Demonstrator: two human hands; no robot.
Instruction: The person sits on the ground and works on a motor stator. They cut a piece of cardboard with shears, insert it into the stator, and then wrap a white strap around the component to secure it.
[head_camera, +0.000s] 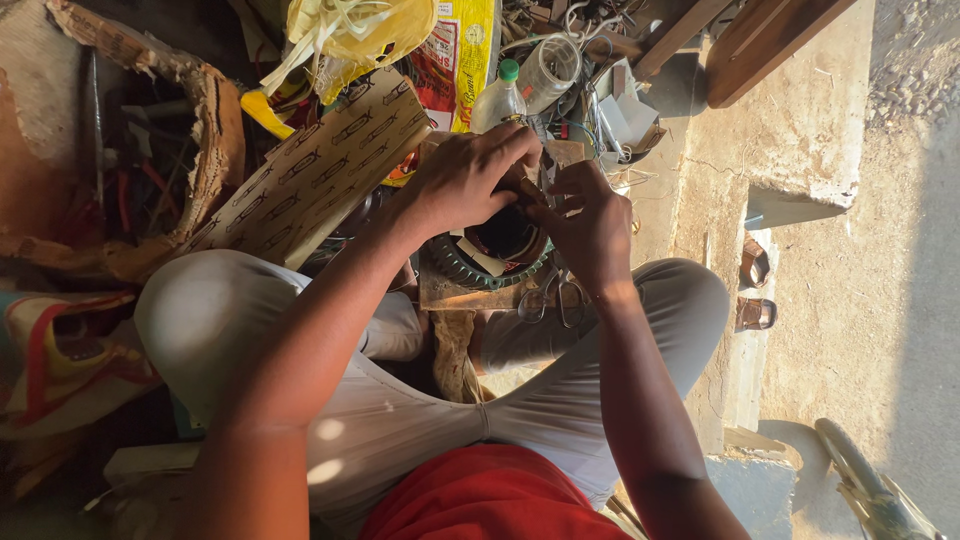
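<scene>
Head view: ring-shaped stator (480, 262) (green-edged) lies under fingers (520, 150) of 2 hands.

ring (462, 268): dull ribbed metal | scissors (553, 298): shiny metal | board (450, 292): rough wood | bottle (499, 98): clear glossy plastic | patterned sheet (310, 175): matt cardboard | trousers (230, 310): smooth pale cloth | floor (800, 130): rough concrete
</scene>
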